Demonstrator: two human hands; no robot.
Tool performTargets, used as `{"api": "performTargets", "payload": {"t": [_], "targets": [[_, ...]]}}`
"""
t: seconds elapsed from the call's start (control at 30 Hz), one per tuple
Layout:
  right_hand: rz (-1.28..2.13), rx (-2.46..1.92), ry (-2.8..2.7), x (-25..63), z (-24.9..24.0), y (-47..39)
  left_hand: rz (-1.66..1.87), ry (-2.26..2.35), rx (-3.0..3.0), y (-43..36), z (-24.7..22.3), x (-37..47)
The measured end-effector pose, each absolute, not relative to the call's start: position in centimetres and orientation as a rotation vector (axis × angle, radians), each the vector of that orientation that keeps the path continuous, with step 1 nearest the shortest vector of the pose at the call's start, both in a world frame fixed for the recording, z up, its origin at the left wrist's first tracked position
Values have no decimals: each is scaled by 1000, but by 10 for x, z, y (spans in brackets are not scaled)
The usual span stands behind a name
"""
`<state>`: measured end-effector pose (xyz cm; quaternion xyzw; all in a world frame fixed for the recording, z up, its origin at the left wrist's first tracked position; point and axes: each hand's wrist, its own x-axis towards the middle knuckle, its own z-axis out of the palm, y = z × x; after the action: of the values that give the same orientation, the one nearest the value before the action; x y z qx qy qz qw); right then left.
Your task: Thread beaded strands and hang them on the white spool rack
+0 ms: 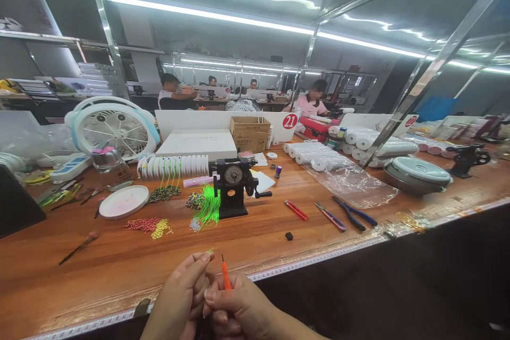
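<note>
Green bit (211, 251) pinched by left fingers (198, 268); orange tool (226, 276) between right fingers (222, 299).

the green bit (211, 251) at the fingertips of the left hand (185, 284) is too small to make out. the right hand (237, 300) hides the lower end of the orange tool (226, 275). the bottom edge cuts off both forearms (289, 324). the left edge crops a black panel (16, 207). the dial markings on the black winder (234, 181) and the figures on the measuring tape (305, 262) are too fine to read.
</note>
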<state>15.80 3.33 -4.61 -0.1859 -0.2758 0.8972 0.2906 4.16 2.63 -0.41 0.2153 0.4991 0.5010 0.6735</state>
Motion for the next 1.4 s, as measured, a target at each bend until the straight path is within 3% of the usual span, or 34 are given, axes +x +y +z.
{"api": "performTargets", "payload": {"t": [1.4], "targets": [[2376, -597, -879, 166, -41, 38, 1094, 1093, 498, 29, -8, 43]]}}
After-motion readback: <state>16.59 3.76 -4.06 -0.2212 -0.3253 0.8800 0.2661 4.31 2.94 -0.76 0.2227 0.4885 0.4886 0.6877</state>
